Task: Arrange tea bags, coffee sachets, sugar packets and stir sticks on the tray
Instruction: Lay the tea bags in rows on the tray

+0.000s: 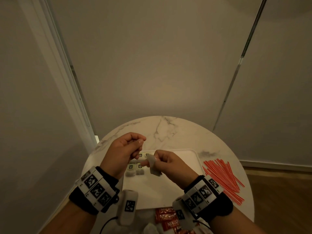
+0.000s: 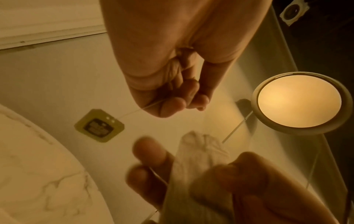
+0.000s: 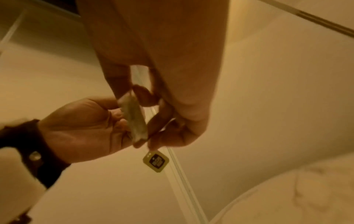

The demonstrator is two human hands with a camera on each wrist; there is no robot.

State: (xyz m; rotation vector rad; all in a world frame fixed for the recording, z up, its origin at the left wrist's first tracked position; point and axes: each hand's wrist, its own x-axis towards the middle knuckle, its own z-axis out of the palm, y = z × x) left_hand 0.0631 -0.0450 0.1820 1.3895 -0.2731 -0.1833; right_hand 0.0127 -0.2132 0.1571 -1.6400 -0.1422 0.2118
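Head view: the red sachets (image 1: pixel 166 217) read "NESCAFÉ", half cut off at the frame's bottom; red stir sticks (image 1: pixel 222 179) lie on the round marble table (image 1: pixel 168 130) right of the white tray (image 1: pixel 190 159). Right hand (image 1: pixel 170 164) pinches a tea bag (image 1: pixel 153 166) above the tray. Left wrist view: left hand (image 2: pixel 172 68) pinches its string (image 2: pixel 134 110); the tag (image 2: pixel 99 125) print is unreadable. Right wrist view: blurry, probably the same bag (image 3: pixel 135 119).

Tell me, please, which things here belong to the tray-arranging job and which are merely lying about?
Job: white rectangular tray; grey tea bag pinched by right hand, its string held by left hand; red coffee sachets; red stir sticks.
Lying about: round ceiling lamp; marble table.
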